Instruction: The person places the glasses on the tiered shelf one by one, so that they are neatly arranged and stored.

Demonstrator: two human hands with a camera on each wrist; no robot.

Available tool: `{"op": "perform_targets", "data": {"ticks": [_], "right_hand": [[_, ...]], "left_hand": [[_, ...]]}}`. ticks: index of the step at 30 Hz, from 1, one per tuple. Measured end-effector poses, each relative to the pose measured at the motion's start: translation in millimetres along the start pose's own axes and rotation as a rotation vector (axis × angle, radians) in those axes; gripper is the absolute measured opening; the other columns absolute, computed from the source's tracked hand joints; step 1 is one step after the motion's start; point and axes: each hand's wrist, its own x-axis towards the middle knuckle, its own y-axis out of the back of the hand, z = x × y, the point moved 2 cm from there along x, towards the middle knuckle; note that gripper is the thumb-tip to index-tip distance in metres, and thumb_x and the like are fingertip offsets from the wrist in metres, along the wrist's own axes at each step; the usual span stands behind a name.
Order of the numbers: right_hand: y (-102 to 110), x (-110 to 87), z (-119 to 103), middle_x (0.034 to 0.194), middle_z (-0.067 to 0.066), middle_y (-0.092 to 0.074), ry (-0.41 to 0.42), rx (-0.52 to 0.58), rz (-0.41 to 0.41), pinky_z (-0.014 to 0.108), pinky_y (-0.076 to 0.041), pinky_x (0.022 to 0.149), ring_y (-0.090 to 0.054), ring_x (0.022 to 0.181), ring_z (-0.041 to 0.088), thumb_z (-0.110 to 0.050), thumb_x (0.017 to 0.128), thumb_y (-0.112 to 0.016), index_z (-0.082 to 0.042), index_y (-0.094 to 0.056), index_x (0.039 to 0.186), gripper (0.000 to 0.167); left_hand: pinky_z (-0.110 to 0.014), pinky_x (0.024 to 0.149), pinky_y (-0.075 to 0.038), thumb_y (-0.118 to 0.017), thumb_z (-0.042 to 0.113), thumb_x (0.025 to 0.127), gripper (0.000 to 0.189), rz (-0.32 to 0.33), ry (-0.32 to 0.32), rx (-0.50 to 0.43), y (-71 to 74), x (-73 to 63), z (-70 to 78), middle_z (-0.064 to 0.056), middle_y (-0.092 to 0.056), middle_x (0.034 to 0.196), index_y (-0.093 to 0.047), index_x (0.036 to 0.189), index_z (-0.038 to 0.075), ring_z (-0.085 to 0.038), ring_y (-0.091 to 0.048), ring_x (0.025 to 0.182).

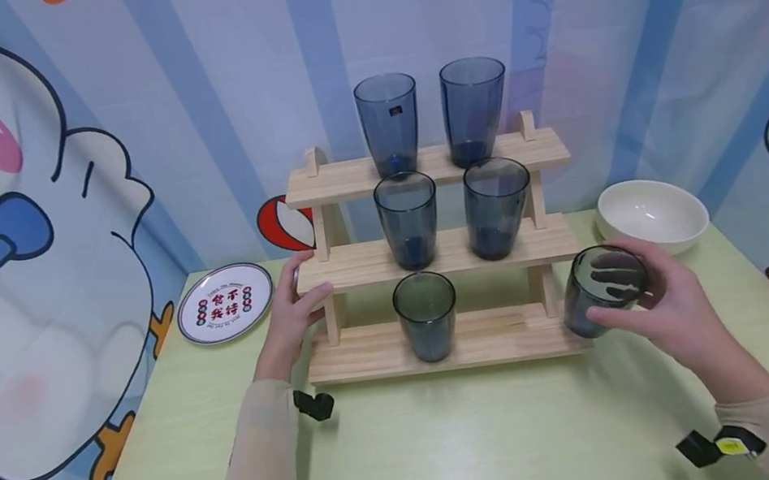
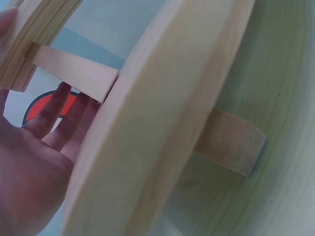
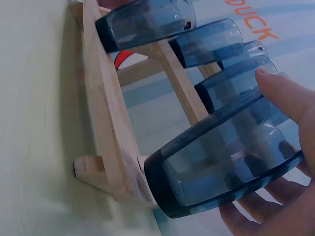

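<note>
A three-tier wooden stand point(image 1: 503, 345) bears several blue-grey glass tumblers: two on the top tier, two on the middle tier, and one tumbler point(image 1: 428, 320) left of centre on the bottom tier. My left hand point(image 1: 289, 312) grips the left end of the middle tier, thumb in front and fingers behind; in the left wrist view those fingers point(image 2: 59, 115) reach past an upright. My right hand point(image 1: 680, 297) holds another tumbler point(image 3: 221, 157) round its side, tilted, by the right end of the bottom tier. Whether its base touches the wood I cannot tell.
On the table point(image 1: 457, 443), a white plate point(image 1: 225, 303) with red lettering lies left of the stand. A white bowl point(image 1: 650, 215) stands at the back right, just behind my right hand. A printed cloth backdrop point(image 1: 227, 114) hangs close behind the stand.
</note>
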Motion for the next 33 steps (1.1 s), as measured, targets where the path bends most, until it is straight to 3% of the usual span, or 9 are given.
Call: {"op": "perform_targets", "data": {"ticks": [16, 25, 33], "right_hand": [[-37.5, 14.5, -13.1, 0.131, -0.004, -0.065, 0.057, 0.104, -0.094, 0.019, -0.055, 0.087, -0.066, 0.112, 0.011, 0.009, 0.078, -0.088, -0.006, -0.051, 0.151, 0.083], [-51.9, 17.2, -10.8, 0.129, -0.001, -0.066, 0.047, 0.131, -0.128, 0.023, -0.056, 0.086, -0.068, 0.109, 0.017, 0.006, 0.077, -0.090, -0.003, -0.051, 0.149, 0.083], [-61.9, 20.4, -12.4, 0.132, -0.001, -0.065, 0.026, 0.121, -0.155, 0.024, -0.056, 0.089, -0.066, 0.113, 0.012, 0.001, 0.078, -0.091, -0.005, -0.050, 0.151, 0.084]], "left_hand": [[-0.065, 0.108, -0.046, -0.069, 0.022, 0.102, 0.064, 0.006, 0.023, 0.008, -1.1, 0.3, 2.7, -0.012, -0.036, 0.163, -0.038, 0.158, 0.027, -0.040, -0.051, 0.133], [-0.065, 0.109, -0.045, -0.069, 0.023, 0.102, 0.065, 0.002, 0.032, 0.018, 0.2, -0.7, 1.8, -0.013, -0.035, 0.164, -0.037, 0.158, 0.027, -0.041, -0.050, 0.134], [-0.066, 0.108, -0.046, -0.069, 0.023, 0.102, 0.064, 0.007, 0.032, 0.022, 0.2, -0.2, 2.5, -0.015, -0.037, 0.163, -0.037, 0.157, 0.027, -0.041, -0.052, 0.132]]}}
